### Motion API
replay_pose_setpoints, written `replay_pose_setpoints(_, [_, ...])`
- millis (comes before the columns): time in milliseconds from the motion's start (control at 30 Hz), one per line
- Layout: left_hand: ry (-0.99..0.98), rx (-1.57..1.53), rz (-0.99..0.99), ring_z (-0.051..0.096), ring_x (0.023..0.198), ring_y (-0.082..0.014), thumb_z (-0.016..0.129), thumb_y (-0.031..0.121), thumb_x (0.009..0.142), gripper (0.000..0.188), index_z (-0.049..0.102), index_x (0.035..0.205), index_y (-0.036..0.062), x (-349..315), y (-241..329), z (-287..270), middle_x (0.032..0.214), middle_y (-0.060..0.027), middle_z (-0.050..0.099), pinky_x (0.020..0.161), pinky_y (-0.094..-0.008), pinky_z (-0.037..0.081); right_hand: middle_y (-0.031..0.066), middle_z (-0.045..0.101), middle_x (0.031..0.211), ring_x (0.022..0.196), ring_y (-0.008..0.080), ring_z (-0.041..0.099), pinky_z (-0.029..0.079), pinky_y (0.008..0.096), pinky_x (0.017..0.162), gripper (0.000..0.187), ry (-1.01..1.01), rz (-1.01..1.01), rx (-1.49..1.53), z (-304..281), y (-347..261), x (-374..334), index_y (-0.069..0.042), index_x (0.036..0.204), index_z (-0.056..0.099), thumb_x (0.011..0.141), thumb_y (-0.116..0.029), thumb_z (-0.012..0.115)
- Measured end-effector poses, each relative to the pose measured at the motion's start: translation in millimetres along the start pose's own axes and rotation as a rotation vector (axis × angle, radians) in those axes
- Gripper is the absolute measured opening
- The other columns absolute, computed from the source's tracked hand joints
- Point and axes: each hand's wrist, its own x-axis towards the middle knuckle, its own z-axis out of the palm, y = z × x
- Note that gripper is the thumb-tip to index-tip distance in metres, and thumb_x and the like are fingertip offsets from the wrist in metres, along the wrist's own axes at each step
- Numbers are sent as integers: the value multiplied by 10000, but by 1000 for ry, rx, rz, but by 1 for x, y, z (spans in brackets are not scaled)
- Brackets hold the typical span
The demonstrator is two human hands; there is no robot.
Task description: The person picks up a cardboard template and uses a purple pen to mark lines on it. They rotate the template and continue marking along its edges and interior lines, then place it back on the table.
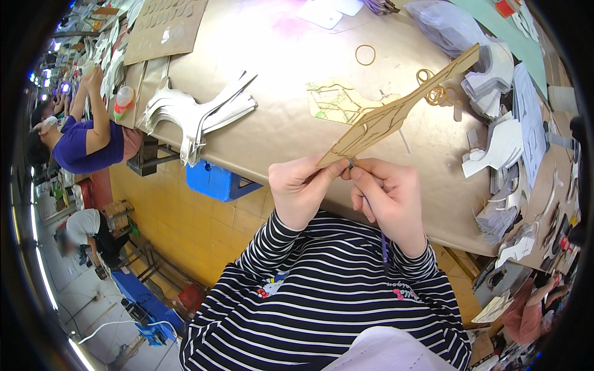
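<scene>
Pinching: left hand (299, 188), flat tan card-like board (391, 114); right hand (391, 193), slender purple object (384, 248). Board looks light, stiff; grip its edges.

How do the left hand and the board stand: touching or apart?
Touching. The head view shows the left hand gripping the near end of the board, whose surface meets the fingers.

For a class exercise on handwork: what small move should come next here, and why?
Probably steady the tan slotted template with the left hand: it reaches out over the table, held only at its near end, with the right hand close by.
</scene>
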Motion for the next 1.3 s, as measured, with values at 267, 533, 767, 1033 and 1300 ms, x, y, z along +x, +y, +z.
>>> replay_pose_setpoints(267, [114, -80, -51, 638, 682, -111, 655, -79, 794, 113, 687, 903, -77, -1, -1, 9, 786, -94, 691, 639, -215, 528, 129, 571, 569, 437, 173, 547, 405, 277, 422, 113, 236, -310, -322, 13, 15, 1, 53, 913, 639, 829, 10, 578])
replay_pose_setpoints(533, [155, -57, -55, 637, 678, -96, 638, -49, 812, 106, 697, 900, -47, -2, -8, 12, 772, -90, 700, 605, -205, 495, 35, 547, 547, 448, 53, 462, 335, 206, 420, 134, 366, -503, -411, 20, 29, 2, 71, 959, 629, 884, 11, 535])
replay_pose_setpoints(767, [-314, -469, -139, 589, 938, -108, 507, 67, 944, 227, 567, 1134, -43, 4, -10, -5, 987, -57, 632, 847, -248, 469, 39, 564, 565, 408, 52, 428, 308, 187, 397, 172, -44, 23, 56, -21, -3, -1, 53, 959, 636, 917, -71, 524])
replay_pose_setpoints(1033, [-496, -646, -304, 609, 872, -117, 612, -13, 847, 242, 571, 1086, -12, 26, -13, -11, 944, -58, 643, 817, -248, 483, 85, 584, 607, 437, 75, 463, 311, 181, 394, 177, -236, -9, 131, -36, -16, 1, 79, 914, 604, 921, -68, 505])
replay_pose_setpoints(1300, [-605, -871, -527, 604, 860, -100, 623, 46, 855, 240, 577, 1088, 15, 25, -11, -20, 925, -34, 633, 811, -233, 479, 80, 629, 774, 576, 98, 549, 410, 218, 512, 141, -332, -12, 63, -35, -6, 4, 30, 947, 611, 920, -78, 524])
